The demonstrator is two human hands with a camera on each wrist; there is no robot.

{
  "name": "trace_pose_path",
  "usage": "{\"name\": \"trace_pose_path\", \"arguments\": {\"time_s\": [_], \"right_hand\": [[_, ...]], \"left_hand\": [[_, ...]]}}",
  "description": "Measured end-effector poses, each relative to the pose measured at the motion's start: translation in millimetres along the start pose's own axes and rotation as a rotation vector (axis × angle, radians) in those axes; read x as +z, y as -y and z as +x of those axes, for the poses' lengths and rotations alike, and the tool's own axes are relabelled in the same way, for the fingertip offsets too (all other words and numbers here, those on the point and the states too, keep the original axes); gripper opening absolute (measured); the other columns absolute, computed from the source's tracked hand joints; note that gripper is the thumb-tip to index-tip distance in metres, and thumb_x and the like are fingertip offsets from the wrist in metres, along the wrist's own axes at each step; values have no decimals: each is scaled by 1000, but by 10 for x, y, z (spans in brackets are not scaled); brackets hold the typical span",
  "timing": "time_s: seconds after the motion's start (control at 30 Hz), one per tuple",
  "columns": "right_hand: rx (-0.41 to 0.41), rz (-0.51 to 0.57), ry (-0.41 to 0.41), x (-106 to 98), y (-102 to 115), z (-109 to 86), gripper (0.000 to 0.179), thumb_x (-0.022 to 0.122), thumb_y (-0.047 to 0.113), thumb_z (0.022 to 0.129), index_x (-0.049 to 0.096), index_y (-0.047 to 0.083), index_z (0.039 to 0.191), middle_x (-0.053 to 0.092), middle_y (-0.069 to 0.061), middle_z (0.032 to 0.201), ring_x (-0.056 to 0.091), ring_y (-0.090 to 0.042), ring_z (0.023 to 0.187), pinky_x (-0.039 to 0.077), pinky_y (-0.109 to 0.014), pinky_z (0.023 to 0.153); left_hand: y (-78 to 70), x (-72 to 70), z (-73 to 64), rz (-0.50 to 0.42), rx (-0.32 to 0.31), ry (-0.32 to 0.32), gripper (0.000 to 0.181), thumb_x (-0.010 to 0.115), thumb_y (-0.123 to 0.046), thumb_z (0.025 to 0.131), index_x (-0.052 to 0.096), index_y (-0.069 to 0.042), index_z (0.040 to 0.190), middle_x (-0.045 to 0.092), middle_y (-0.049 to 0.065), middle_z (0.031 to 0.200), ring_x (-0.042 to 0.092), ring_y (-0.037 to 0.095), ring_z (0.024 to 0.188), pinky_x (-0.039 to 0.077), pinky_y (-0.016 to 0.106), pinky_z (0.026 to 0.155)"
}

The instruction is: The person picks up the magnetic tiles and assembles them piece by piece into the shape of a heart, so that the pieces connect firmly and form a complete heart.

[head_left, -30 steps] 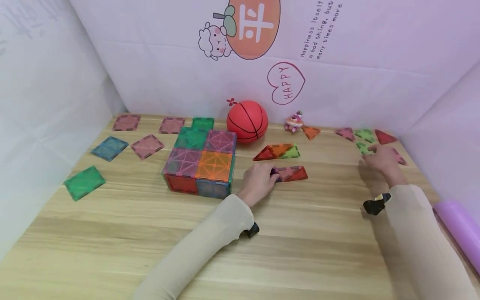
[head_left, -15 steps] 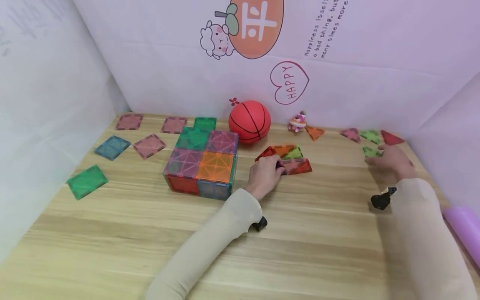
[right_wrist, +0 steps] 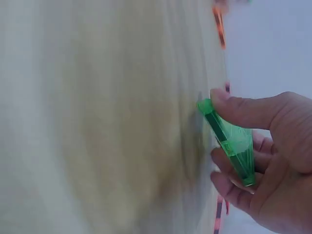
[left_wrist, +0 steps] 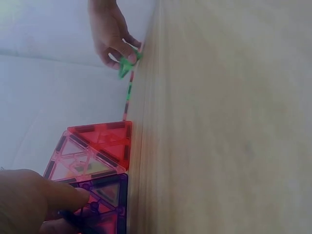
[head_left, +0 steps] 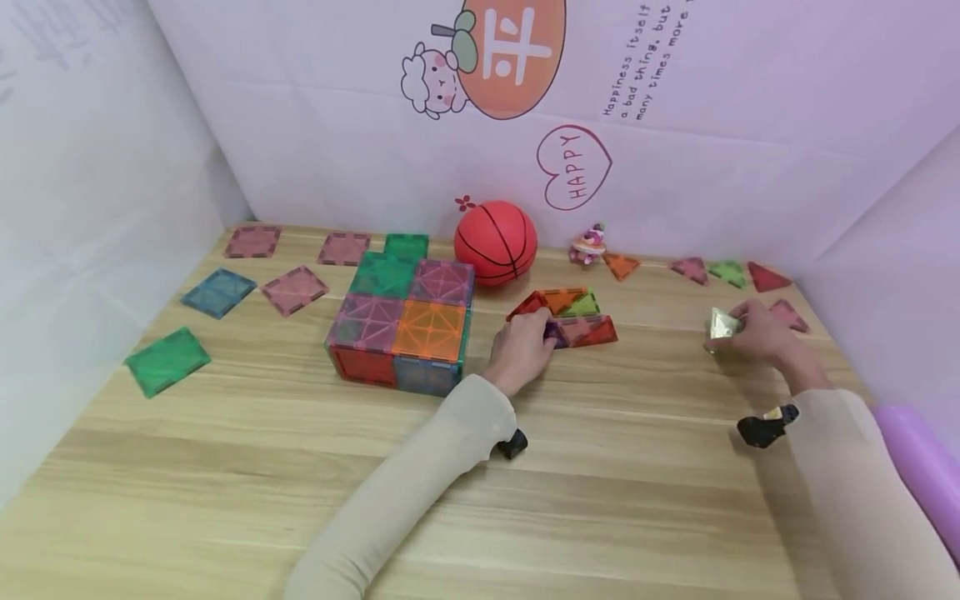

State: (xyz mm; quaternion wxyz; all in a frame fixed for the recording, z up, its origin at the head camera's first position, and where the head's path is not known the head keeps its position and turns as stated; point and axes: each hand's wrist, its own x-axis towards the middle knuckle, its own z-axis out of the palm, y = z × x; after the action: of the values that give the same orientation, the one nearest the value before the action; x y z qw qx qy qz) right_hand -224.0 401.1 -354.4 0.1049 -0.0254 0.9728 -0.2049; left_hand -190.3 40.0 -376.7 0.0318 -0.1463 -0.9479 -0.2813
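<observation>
My left hand [head_left: 519,350] grips a purple triangular magnetic tile [left_wrist: 122,202] between thumb and fingers. A pink triangle tile [left_wrist: 73,156] and a red triangle tile [left_wrist: 109,139] join it in one strip. Close behind stands another strip with an orange tile [head_left: 564,298], a lime tile [head_left: 582,306] and a red tile partly covered by my left hand. Over at the right, my right hand [head_left: 768,337] pinches a green triangle tile [right_wrist: 239,144], raised off the table and tilted.
Left of my left hand stands a box of coloured tiles [head_left: 397,312]. Behind are a red ball [head_left: 496,243], a small figurine [head_left: 588,244] and an orange triangle [head_left: 622,266]. Loose triangles, including a pink one [head_left: 787,315], lie at right. Flat tiles [head_left: 168,361] lie at left.
My left hand has pushed the purple, pink and red strip back, up close to the other strip. My right hand has lifted the green triangle from the table and brought it towards me.
</observation>
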Motion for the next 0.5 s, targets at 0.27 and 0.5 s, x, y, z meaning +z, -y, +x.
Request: {"name": "trace_pose_path", "arguments": {"time_s": [0.27,0.5], "right_hand": [[-215,50,-156,239,437,-283,35,67,-2,81,51,-11,111,58,-35,107,55,-48,100,41,-55,85],[-340,55,-202,496,905,-535,28,70,-4,79,59,-5,105,65,-25,100,63,-40,93,48,-51,80]], "left_hand": [[25,19,-14,-17,10,-1,17,62,-17,92,61,-10,108,68,5,107,66,19,96,54,35,76],[43,-28,-67,-44,8,-37,22,63,-17,91,58,-10,111,67,6,109,65,20,96,53,34,80]]}}
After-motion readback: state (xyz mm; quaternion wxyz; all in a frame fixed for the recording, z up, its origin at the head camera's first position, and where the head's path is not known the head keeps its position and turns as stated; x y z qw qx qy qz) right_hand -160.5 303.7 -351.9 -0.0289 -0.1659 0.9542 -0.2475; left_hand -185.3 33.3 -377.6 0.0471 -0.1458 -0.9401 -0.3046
